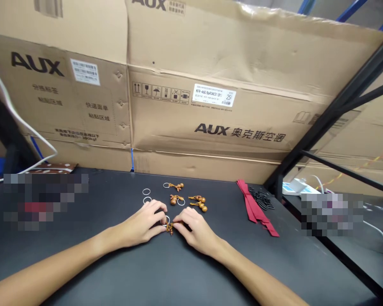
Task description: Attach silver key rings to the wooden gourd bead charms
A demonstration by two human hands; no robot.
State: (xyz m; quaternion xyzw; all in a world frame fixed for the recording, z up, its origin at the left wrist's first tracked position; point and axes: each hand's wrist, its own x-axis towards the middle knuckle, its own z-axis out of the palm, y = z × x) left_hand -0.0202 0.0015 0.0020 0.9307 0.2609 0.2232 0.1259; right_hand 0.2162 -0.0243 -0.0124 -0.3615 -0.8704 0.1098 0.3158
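Observation:
Fingers of my left hand (pixel 150 221) pinch a silver split ring (pixel 167 219) low over the black table. My right hand (pixel 193 227) closes its thumb and fingertips on a wooden bead pendant (pixel 170 229) with orange-brown cord, its small beads dangling between the hands. Part of that pendant is hidden by my right fingers. Just beyond the hands lie a finished-looking keychain (pixel 178 186) with ring, another gourd pendant (pixel 173 200) beside a ring (pixel 181 202), and two wooden pendants (pixel 201 204) without visible rings. Loose rings (pixel 146 192) lie beyond my left hand.
Red ribbon strips (pixel 253 208) and a pile of black cords or clips (pixel 261 198) lie at the right. Large cardboard sheets (pixel 210 148) stand along the back. A black metal frame (pixel 306 123) slants up at the right. Blurred patches cover items at both sides.

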